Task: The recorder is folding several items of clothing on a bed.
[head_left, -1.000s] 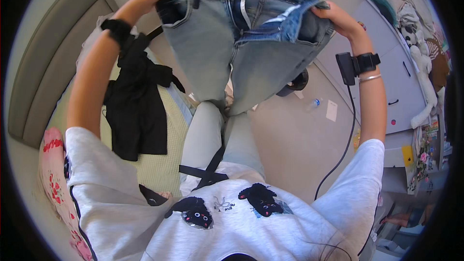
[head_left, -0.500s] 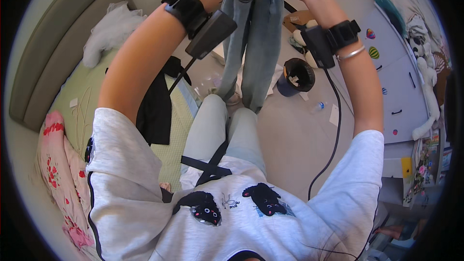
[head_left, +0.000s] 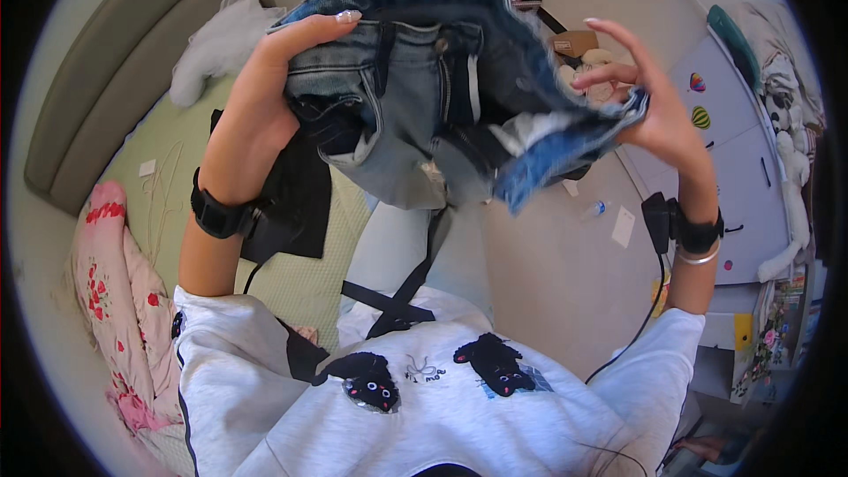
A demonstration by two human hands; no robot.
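A pair of blue jeans (head_left: 406, 71) hangs in front of me, its waistband spread wide and the fly undone. My left hand (head_left: 269, 79) grips the left side of the waistband, thumb lying on top and the other fingers hidden behind the denim. At the other side, my right hand (head_left: 658, 110) has the waistband's edge caught in its curved grasp, with some fingers raised apart. The legs of the jeans are mostly hidden below the waist part. Each of my wrists wears a black strapped device with a cable.
On the left stands a bed with a green cover (head_left: 190, 155), a black garment (head_left: 305, 212), white gauzy cloth (head_left: 221, 44) and pink flowered bedding (head_left: 110, 274). A small bottle (head_left: 594, 209) and white paper (head_left: 623, 225) lie on the floor. White drawers (head_left: 742, 159) stand on the right.
The jeans have come nearer, and their waist part is now spread between my hands. Both hands have drawn back toward me and moved farther apart.
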